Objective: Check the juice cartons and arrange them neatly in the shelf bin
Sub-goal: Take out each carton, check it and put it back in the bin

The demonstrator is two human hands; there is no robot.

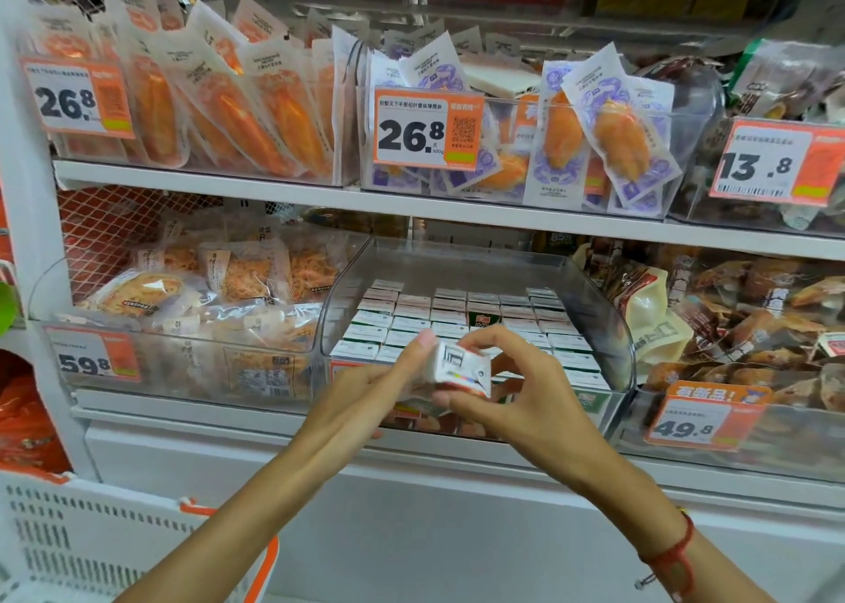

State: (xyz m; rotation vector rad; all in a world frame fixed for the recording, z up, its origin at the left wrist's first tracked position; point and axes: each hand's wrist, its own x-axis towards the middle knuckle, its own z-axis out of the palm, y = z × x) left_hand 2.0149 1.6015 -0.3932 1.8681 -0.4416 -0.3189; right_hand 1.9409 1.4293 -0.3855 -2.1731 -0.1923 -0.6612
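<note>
Both hands, left and right, pinch one carton before bin; print illegible. Nearby tag reads 49.8.

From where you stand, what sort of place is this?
Most likely a grocery or snack shop. White shelves carry clear bins of packaged food, orange price tags hang on their fronts, and rows of juice cartons fill the shelf bin ahead.
</note>
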